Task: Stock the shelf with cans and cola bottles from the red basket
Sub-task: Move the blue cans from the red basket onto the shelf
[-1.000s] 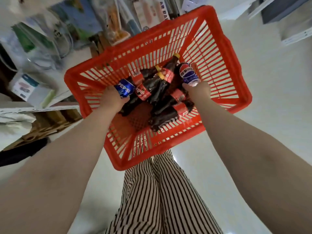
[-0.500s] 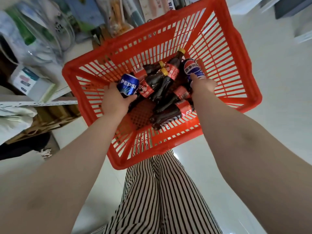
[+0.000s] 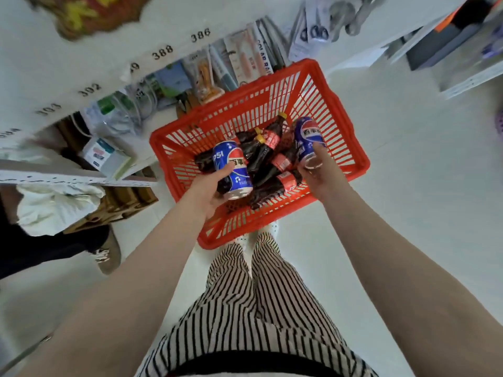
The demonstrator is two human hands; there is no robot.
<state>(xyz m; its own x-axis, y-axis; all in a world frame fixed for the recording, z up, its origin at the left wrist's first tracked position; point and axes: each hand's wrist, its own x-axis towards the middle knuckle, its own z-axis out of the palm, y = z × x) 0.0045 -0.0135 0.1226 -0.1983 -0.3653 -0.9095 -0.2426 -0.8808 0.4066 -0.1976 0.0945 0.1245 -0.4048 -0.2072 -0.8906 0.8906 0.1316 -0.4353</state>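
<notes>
**shelfnoob:** what's in your hands rn?

**me:** left hand (image 3: 209,190) wraps a blue metal Pepsi can (image 3: 232,170), right hand (image 3: 317,172) grips another blue can (image 3: 309,140), both above the red plastic slatted basket (image 3: 340,123) where dark cola bottles (image 3: 262,151) lie.

Bare forearms, no sleeves in view. Left hand (image 3: 209,190) and right hand (image 3: 319,176) without rings or gloves. Loose trousers (image 3: 245,308), white with narrow black vertical stripes. Dark band at waist.
</notes>
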